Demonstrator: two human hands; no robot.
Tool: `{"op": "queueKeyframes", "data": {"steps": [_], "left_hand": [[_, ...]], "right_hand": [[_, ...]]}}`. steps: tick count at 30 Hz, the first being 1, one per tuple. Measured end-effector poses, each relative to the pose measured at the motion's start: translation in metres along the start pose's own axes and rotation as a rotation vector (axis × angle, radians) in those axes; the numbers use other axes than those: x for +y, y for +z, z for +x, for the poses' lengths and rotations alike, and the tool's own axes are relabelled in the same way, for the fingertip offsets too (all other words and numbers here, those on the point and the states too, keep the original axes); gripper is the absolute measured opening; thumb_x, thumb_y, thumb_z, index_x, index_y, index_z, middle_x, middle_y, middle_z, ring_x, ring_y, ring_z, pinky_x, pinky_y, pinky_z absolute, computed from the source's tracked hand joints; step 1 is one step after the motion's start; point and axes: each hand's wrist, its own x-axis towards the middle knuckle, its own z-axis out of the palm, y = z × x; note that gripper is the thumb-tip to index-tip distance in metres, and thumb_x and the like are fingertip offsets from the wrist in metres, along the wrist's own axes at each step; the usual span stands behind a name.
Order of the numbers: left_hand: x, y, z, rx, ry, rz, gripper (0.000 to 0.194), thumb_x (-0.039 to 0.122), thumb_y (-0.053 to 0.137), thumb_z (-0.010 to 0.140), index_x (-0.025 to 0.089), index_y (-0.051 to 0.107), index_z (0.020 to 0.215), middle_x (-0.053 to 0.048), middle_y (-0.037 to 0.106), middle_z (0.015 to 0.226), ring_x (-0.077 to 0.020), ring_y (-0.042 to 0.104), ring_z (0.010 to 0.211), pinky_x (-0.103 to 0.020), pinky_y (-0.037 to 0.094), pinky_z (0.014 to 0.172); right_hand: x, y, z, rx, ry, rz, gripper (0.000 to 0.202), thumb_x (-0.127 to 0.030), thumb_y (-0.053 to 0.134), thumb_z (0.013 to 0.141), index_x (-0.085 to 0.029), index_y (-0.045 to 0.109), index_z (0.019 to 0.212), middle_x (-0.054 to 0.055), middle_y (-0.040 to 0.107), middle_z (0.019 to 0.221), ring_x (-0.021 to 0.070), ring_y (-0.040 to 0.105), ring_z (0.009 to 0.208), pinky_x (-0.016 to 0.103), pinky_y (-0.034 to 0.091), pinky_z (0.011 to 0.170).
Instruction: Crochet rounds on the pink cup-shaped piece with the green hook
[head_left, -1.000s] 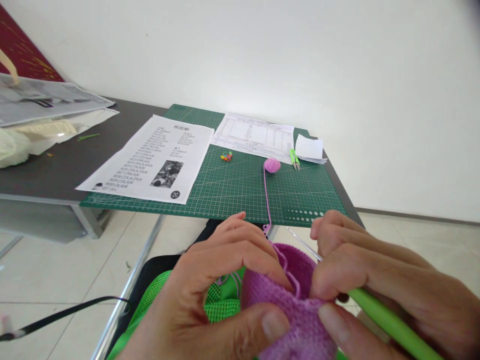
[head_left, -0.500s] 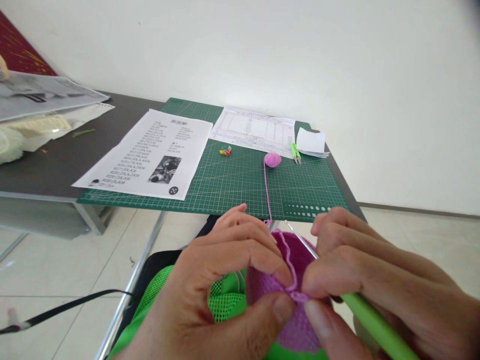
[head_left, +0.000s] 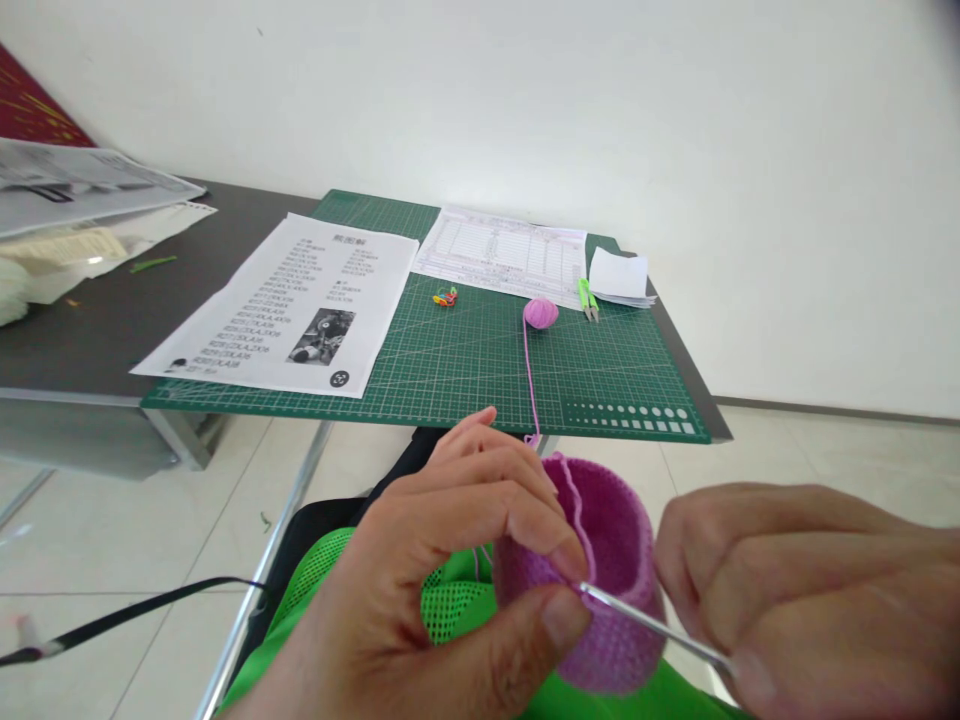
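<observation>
As our left hand pinches the purple cup's rim between thumb and finger, our right hand grips the hook closed-fingered.

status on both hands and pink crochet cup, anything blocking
Left hand pinching pink crocheted cup at rim; right hand holding slender metal hook, tip at rim; left fingers partly cover cup.

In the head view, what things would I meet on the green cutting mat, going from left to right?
White printed paper sheet with dark photo, small colourful plastic markers, round pink yarn ball, metal snips with bright green handles, stack of small white papers.
</observation>
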Motion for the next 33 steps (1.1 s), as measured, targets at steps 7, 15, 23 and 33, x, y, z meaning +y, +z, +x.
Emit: {"op": "queueKeyframes", "data": {"steps": [7, 15, 23, 33], "left_hand": [[0.001, 0.0, -0.001, 0.016, 0.035, 0.057, 0.012, 0.018, 0.074, 0.083, 0.026, 0.066, 0.078, 0.011, 0.066, 0.08, -0.0132, 0.064, 0.082, -0.029, 0.021, 0.116], [0.006, -0.001, 0.001, 0.034, 0.08, 0.122, 0.016, 0.012, 0.077, 0.078, 0.023, 0.066, 0.076, 0.01, 0.067, 0.078, -0.0117, 0.065, 0.081, -0.026, 0.024, 0.116], [0.004, -0.001, 0.0, -0.002, 0.098, 0.124, 0.016, 0.012, 0.078, 0.077, 0.024, 0.068, 0.078, 0.01, 0.069, 0.08, -0.0118, 0.065, 0.082, -0.026, 0.021, 0.117], [0.006, -0.005, -0.003, -0.051, 0.13, 0.176, 0.012, 0.018, 0.075, 0.084, 0.024, 0.065, 0.081, 0.012, 0.068, 0.081, -0.0103, 0.065, 0.085, -0.027, 0.021, 0.117]], "right_hand": [[0.001, -0.001, 0.002, -0.06, -0.107, 0.058, 0.023, -0.035, 0.055, 0.099, -0.028, 0.069, 0.082, -0.007, 0.045, 0.048, 0.01, 0.043, 0.038, 0.023, 0.057, 0.052], [-0.005, -0.003, 0.013, -0.05, -0.173, 0.098, 0.027, -0.027, 0.056, 0.1, -0.022, 0.06, 0.074, -0.007, 0.052, 0.055, 0.0062, 0.049, 0.045, 0.016, 0.059, 0.064], [-0.005, -0.008, 0.019, -0.086, -0.194, 0.151, 0.019, -0.02, 0.063, 0.096, -0.021, 0.058, 0.077, -0.007, 0.058, 0.06, 0.0056, 0.057, 0.051, 0.016, 0.057, 0.063], [-0.009, -0.012, 0.022, -0.147, -0.177, 0.206, 0.033, -0.024, 0.054, 0.101, -0.018, 0.049, 0.069, -0.007, 0.057, 0.063, 0.0027, 0.054, 0.055, 0.014, 0.053, 0.062]]}}
